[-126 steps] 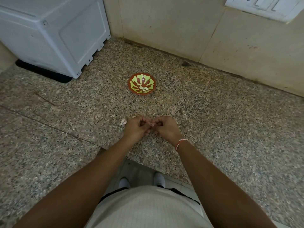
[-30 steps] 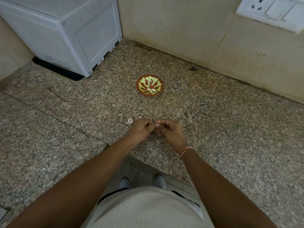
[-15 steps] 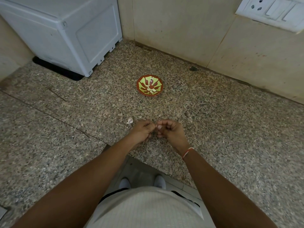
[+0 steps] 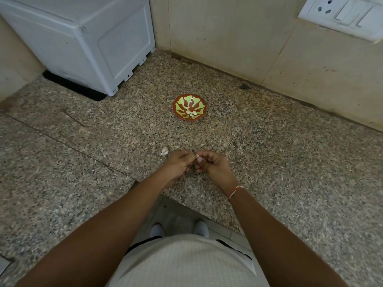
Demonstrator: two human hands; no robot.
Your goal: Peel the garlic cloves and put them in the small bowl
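Pale clove (image 4: 197, 155) is pinched betw. curled fingers of left hand (image 4: 179, 163) & right hand (image 4: 215, 165); bowl (image 4: 189, 107) is set well beyond.

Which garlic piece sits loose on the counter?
The pale piece just left of the left hand. The others lie in the bowl or between the fingers.

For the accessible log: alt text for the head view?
Both hands, left hand and right hand, pinch a garlic clove over a granite counter. Beyond sits a small bowl holding peeled cloves; a loose clove lies left.
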